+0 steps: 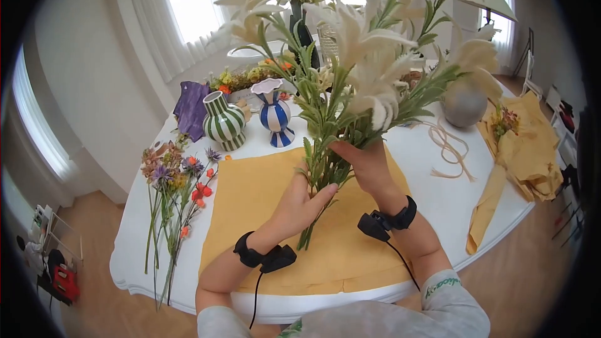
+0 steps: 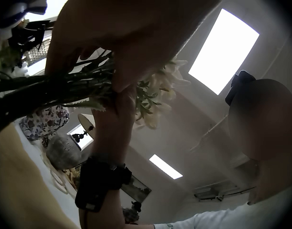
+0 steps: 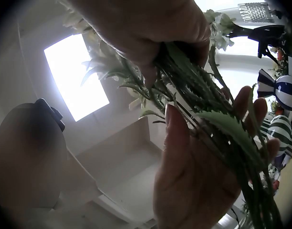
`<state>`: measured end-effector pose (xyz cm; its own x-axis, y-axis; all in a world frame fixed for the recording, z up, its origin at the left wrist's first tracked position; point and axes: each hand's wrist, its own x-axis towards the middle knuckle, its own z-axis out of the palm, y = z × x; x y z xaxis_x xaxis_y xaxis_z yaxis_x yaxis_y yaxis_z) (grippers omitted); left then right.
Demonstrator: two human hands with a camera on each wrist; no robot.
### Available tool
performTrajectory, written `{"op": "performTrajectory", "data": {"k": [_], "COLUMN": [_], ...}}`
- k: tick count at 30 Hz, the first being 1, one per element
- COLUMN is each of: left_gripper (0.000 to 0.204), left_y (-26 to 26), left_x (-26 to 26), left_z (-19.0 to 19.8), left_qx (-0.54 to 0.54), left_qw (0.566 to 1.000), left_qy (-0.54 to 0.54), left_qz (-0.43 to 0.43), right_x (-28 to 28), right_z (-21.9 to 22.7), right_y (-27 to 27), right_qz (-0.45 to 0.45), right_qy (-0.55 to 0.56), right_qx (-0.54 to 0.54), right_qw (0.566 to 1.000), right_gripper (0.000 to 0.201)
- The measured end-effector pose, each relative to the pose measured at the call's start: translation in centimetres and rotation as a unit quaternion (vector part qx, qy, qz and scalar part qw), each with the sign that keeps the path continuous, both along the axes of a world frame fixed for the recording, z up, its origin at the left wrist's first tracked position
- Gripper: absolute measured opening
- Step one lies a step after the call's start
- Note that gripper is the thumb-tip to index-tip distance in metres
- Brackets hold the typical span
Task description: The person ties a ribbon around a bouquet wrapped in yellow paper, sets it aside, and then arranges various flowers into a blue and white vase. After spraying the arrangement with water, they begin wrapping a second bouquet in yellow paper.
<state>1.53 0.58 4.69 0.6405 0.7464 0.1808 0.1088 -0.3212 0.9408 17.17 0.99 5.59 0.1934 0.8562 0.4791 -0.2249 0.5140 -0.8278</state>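
Note:
A bunch of white artificial lilies with green leafy stems stands upright over the yellow wrapping paper in the head view. My right hand grips the stems high, just below the leaves and blooms. Lower down, my left hand is loosely around the same stems, its thumb across their front. From the right wrist, the left hand shows behind the green stems, fingers bent around their far side. Cut stem ends point down toward the paper.
Mixed flowers lie at the left of the white table. Behind the paper stand a green-striped vase and a blue-striped vase. To the right are twine, a silver ball-shaped object and crumpled yellow paper.

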Motion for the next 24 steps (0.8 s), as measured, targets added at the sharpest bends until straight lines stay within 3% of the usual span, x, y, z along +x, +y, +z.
{"op": "performTrajectory", "data": {"k": [2,5,8,10,12,17,20,22,24], "left_gripper": [0.063,0.074,0.077,0.077,0.077,0.061,0.049,0.044,0.039], "left_y": [1.1,2.1,1.9,1.9,1.6,2.5,3.1,4.8,5.2], "left_x": [0.8,1.5,1.6,1.4,1.3,0.9,0.9,0.9,1.2], "left_z": [-0.7,-0.7,0.7,1.7,2.5,3.0,3.3,1.9,2.2], "left_qx": [0.055,0.125,0.150,0.143,0.136,0.172,0.169,0.155,0.142], "left_qw": [0.990,0.982,0.983,0.988,0.990,0.983,0.983,0.987,0.989], "left_qy": [-0.130,-0.141,-0.108,-0.058,-0.008,0.030,0.051,0.016,-0.017], "left_qz": [-0.009,0.001,0.013,0.027,0.044,0.051,0.054,0.043,0.028], "right_x": [-0.3,-1.1,-0.9,-0.7,-0.7,-1.3,-1.4,-0.9,0.1], "right_z": [0.2,0.7,1.3,1.8,1.9,3.0,3.4,4.9,5.1], "right_y": [-0.1,-0.3,-0.6,-0.6,-0.7,-1.3,-0.9,-1.0,-0.2], "right_qz": [-0.043,-0.039,-0.016,-0.038,-0.035,-0.002,-0.045,-0.054,-0.074], "right_qy": [-0.028,-0.002,0.013,-0.109,-0.122,-0.153,-0.217,-0.325,-0.350], "right_qx": [0.001,0.005,-0.008,0.009,0.017,0.008,0.038,0.049,0.055], "right_qw": [0.999,0.999,1.000,0.993,0.992,0.988,0.974,0.943,0.932], "right_gripper": [0.031,0.033,0.034,0.036,0.038,0.045,0.049,0.052,0.058]}}
